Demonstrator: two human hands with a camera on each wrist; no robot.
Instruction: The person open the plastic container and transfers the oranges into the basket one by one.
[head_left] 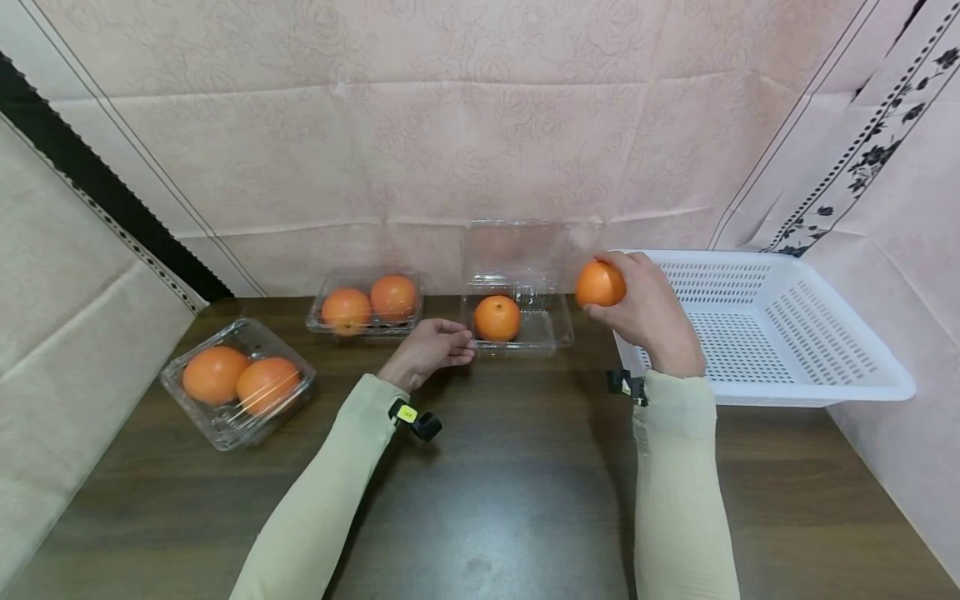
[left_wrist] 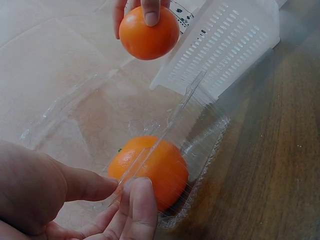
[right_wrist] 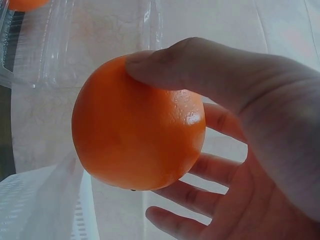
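My right hand (head_left: 654, 312) grips an orange (head_left: 597, 284) in the air, beside the left end of the white basket. Its thumb lies across the fruit in the right wrist view. With thumb and fingertips, my left hand (head_left: 435, 350) pinches the near left edge of a clear plastic clamshell box (head_left: 537, 330). The box's lid (head_left: 517, 246) stands raised at the back, against the cloth. One orange (head_left: 497, 318) sits in the left half of the box; the left wrist view shows this orange (left_wrist: 165, 165) just past the pinching fingertips.
A white perforated basket (head_left: 817, 395) stands at the right with no fruit showing inside. Left of my left hand is a closed clear box (head_left: 365, 331) with two oranges. Another such box (head_left: 238, 429) lies angled at the far left. Patterned cloth (head_left: 487, 150) hangs behind the dark wooden table (head_left: 495, 500).
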